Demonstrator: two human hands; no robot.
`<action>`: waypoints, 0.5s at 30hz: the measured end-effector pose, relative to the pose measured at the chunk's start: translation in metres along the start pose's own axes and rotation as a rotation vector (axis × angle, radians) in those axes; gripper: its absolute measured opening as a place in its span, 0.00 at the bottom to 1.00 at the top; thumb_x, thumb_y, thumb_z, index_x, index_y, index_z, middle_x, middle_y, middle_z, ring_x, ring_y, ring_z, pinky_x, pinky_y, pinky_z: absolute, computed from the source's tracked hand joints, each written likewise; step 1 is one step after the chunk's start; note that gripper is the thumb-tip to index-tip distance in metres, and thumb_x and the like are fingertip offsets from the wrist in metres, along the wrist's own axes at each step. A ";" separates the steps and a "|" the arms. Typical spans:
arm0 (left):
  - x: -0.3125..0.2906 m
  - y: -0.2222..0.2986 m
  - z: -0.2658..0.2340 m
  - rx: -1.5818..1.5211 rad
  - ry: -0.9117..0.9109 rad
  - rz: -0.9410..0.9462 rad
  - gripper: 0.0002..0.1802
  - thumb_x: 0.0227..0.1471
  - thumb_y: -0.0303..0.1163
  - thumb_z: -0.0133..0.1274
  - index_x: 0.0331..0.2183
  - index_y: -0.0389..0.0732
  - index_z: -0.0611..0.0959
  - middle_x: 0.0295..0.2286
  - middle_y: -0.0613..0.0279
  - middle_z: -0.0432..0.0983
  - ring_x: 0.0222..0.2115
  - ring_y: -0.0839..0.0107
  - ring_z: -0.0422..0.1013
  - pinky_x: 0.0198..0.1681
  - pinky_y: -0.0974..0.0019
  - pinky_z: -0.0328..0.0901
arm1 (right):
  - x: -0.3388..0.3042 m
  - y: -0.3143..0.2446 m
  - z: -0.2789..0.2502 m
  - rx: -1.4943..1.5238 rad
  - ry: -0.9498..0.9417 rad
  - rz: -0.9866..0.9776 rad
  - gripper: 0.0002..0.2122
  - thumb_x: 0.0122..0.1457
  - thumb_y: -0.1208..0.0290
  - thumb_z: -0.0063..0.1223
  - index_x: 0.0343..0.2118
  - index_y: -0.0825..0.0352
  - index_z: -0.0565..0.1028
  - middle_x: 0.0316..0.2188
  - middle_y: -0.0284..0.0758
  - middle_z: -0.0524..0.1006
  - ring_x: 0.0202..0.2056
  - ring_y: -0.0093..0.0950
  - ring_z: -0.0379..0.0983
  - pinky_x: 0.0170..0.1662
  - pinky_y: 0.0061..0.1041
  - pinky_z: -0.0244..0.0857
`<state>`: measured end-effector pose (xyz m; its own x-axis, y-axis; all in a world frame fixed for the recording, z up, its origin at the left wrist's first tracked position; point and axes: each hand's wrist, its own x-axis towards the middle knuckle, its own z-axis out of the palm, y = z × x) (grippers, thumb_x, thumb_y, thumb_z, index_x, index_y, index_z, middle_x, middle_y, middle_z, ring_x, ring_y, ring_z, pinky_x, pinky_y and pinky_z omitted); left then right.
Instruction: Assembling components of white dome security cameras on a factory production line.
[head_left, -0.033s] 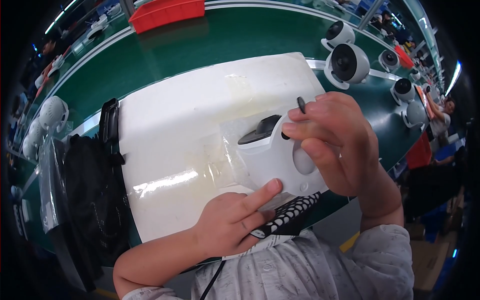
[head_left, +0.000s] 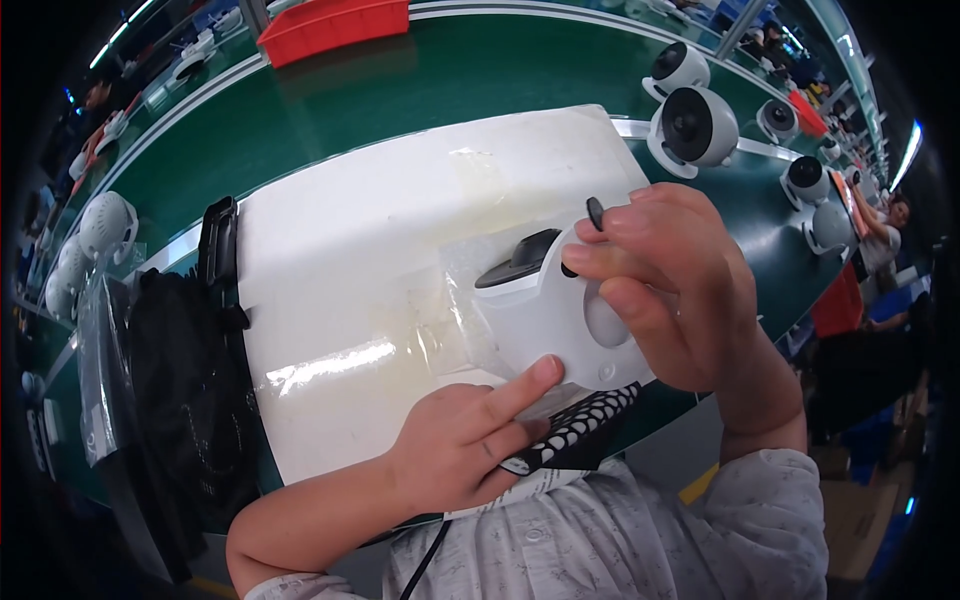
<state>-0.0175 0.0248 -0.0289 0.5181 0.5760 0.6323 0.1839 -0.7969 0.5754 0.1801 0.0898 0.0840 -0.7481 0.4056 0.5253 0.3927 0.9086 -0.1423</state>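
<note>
A white ball-shaped camera [head_left: 530, 315] with a black front lies tilted on its side, its curved stand toward my right hand. My left hand [head_left: 460, 440] presses a stretched index finger on the housing's lower edge; its other fingers are curled and the thumb is hidden. Beside those fingers lies a black sheet with white oval marks [head_left: 585, 425]. My right hand [head_left: 680, 280] is over the stand, fingers bent in a pinch. A small black round pad [head_left: 595, 213] sticks up between its fingers. Another black spot [head_left: 570, 270] shows on the stand under a fingertip.
A white board [head_left: 350, 270] covers the green bench [head_left: 480, 70]. More white cameras [head_left: 695, 125] stand at the right. At the left are a black bag [head_left: 190, 370] and further white devices [head_left: 105, 225]. A red bin [head_left: 335, 30] sits at the back.
The small black pad and my right fingers have shifted slightly left. My left hand and the camera have hardly moved.
</note>
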 end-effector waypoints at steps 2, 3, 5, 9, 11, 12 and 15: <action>-0.001 -0.001 0.001 0.007 0.002 0.004 0.17 0.26 0.27 0.52 0.28 0.38 0.75 0.51 0.52 0.57 0.21 0.64 0.67 0.22 0.66 0.63 | -0.001 0.001 0.002 0.013 0.030 -0.024 0.14 0.53 0.76 0.42 0.43 0.72 0.60 0.29 0.38 0.76 0.36 0.31 0.72 0.50 0.37 0.52; -0.001 -0.001 0.001 0.012 0.004 0.009 0.18 0.24 0.27 0.52 0.28 0.38 0.75 0.51 0.52 0.57 0.22 0.63 0.67 0.23 0.66 0.64 | -0.003 0.003 0.002 0.009 0.030 -0.023 0.14 0.53 0.76 0.42 0.43 0.72 0.60 0.29 0.38 0.76 0.36 0.31 0.72 0.50 0.37 0.52; 0.001 0.000 0.000 0.001 -0.012 0.000 0.19 0.24 0.27 0.52 0.28 0.38 0.76 0.51 0.52 0.57 0.22 0.63 0.67 0.23 0.66 0.64 | -0.008 0.004 0.000 0.025 0.026 0.038 0.14 0.53 0.76 0.43 0.43 0.71 0.60 0.30 0.37 0.76 0.38 0.31 0.71 0.50 0.37 0.52; 0.000 0.002 0.000 -0.005 -0.028 -0.031 0.19 0.22 0.26 0.52 0.28 0.39 0.76 0.51 0.52 0.57 0.22 0.62 0.68 0.24 0.65 0.64 | -0.009 -0.015 -0.004 -0.110 -0.063 0.045 0.15 0.52 0.74 0.44 0.44 0.69 0.60 0.33 0.38 0.76 0.41 0.31 0.69 0.51 0.38 0.51; -0.001 0.003 0.001 -0.010 -0.017 -0.038 0.18 0.23 0.26 0.52 0.28 0.39 0.76 0.51 0.52 0.57 0.22 0.61 0.68 0.24 0.65 0.64 | -0.010 -0.022 -0.003 -0.139 -0.098 0.079 0.16 0.51 0.72 0.47 0.44 0.65 0.61 0.36 0.41 0.74 0.46 0.35 0.66 0.52 0.39 0.49; 0.000 0.003 0.002 -0.015 -0.003 -0.043 0.17 0.24 0.25 0.52 0.27 0.39 0.76 0.51 0.52 0.57 0.22 0.61 0.68 0.24 0.64 0.64 | -0.014 -0.022 -0.001 -0.144 -0.097 0.081 0.16 0.51 0.72 0.47 0.44 0.65 0.61 0.36 0.41 0.74 0.46 0.35 0.66 0.52 0.39 0.49; 0.002 0.006 0.002 -0.045 -0.006 -0.081 0.15 0.26 0.25 0.51 0.26 0.40 0.76 0.51 0.52 0.57 0.22 0.61 0.68 0.24 0.64 0.65 | -0.041 -0.011 0.017 0.260 0.342 0.283 0.14 0.45 0.75 0.55 0.37 0.64 0.68 0.43 0.39 0.69 0.53 0.44 0.56 0.52 0.39 0.49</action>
<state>-0.0132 0.0211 -0.0255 0.5082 0.6372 0.5795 0.1882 -0.7387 0.6472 0.1973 0.0651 0.0496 -0.3971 0.6229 0.6740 0.3758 0.7804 -0.4999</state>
